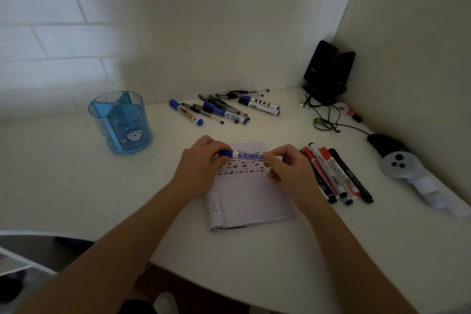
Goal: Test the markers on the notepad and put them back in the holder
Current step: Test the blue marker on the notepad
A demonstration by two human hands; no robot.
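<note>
1. Centrally, a blue marker (248, 155) is held level just above the notepad (254, 201), one end in each hand.
2. Left hand (201, 160): fingers curled round the marker's blue end, which is mostly hidden under them.
3. Right hand (285, 163): thumb and fingertips pinch the other end of the white barrel. That end is covered, so I cannot tell whether it is the tip or the tail.
4. The notepad lies flat on the white desk (76, 173), lined page up. Rows of small red, blue and dark ticks sit near its top, the upper rows partly behind the hands and marker.
5. The holder (119, 122), see-through blue with dividers, stands upright well to the left. Its contents are hard to make out.
6. A pile of pens (219, 108) lies behind the notepad near the wall. They overlap, so the count is unclear.
7. A row of markers (334, 173), red and black, lies just right of the notepad. The leftmost is partly hidden by the right wrist.
8. A dark gadget (328, 71) with cables stands in the far right corner, too dim to identify.
</note>
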